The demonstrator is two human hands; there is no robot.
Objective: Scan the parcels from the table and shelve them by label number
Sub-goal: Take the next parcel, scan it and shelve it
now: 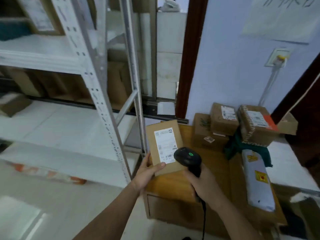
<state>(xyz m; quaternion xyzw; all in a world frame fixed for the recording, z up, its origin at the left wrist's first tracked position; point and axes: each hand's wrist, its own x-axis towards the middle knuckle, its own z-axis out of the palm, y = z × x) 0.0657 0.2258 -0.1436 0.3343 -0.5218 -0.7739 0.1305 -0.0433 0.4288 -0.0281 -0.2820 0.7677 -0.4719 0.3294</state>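
Right now the left hand (147,172) holds a flat parcel (165,146) by its near end, thumb curled over the face, long axis running away from the person above the desk (174,186). The right hand (203,186) grips the scanner (187,157), its head just beside the label (165,144)'s barcode. The shelves (57,122) stand left, nearer the left hand. The label number is too blurred to read.
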